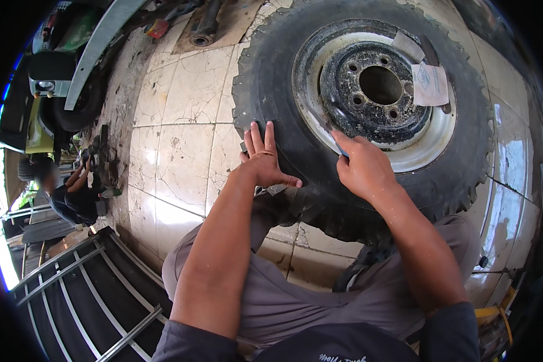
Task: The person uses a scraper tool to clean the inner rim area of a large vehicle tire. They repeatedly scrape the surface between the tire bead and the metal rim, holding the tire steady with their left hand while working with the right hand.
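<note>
A large black wheel with chunky tread lies flat on the floor before me, its tyre (283,90) around a worn white and black rim (416,160). My left hand (262,160) rests on the tyre's sidewall, fingers spread, holding nothing. My right hand (368,169) is closed around a blue-handled scraper (342,148), mostly hidden by the fingers. Its narrow dark end meets the inner edge of the rim at the near left. On the rim's far right lie a square of sandpaper (430,87), a second pale piece (408,47) and a long dark tool (429,50) partly under the square.
Pale cracked tiles (178,145) surround the wheel. A metal tube-like part (205,30) lies on cardboard at the far left. A metal frame (96,295) stands near left. Another person (72,190) crouches at the left, beside a vehicle (48,84).
</note>
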`<state>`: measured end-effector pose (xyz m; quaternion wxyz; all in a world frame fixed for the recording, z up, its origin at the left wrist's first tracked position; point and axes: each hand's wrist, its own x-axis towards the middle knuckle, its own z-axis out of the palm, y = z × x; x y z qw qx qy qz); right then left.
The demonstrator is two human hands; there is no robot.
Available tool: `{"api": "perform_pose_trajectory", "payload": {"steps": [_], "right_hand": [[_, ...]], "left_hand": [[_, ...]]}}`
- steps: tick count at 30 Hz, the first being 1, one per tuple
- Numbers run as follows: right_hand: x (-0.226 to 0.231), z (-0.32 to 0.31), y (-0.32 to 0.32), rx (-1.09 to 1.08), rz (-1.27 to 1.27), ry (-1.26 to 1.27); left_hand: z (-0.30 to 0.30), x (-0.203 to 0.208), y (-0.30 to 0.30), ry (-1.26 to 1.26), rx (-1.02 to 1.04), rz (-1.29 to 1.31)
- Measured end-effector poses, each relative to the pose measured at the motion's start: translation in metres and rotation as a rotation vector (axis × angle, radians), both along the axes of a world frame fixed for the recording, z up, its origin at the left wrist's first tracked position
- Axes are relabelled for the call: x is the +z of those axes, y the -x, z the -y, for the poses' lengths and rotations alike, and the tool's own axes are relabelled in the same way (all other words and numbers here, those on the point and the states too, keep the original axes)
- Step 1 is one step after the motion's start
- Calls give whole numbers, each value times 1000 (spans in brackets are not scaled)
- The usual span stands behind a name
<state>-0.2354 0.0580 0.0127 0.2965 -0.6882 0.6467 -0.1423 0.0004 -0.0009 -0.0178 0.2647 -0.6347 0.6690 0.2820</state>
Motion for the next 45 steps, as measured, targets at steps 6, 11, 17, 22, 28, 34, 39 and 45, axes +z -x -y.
{"api": "perform_pose_trajectory", "payload": {"steps": [6, 11, 17, 22, 28, 34, 39, 45], "right_hand": [[-11, 3, 3, 43, -47, -43], [-10, 8, 19, -119, 83, -133], [-41, 14, 27, -194, 424, -72], [-51, 18, 23, -259, 547, -52], [-53, 19, 31, -100, 530, -140], [-39, 22, 29, -233, 569, -126], [-51, 20, 31, -142, 561, -37], [-10, 25, 39, -93, 579, -541]], "left_hand": [[5, 0, 3, 14, -40, 10], [7, 6, 9, -24, -84, 107], [-9, 5, 34, -58, -26, 117], [-7, 5, 36, -76, -28, 128], [-8, 5, 34, -72, -29, 120], [-9, 4, 33, -53, -23, 89], [-8, 5, 33, -47, -26, 77], [-10, 4, 29, -51, -16, 93]]}}
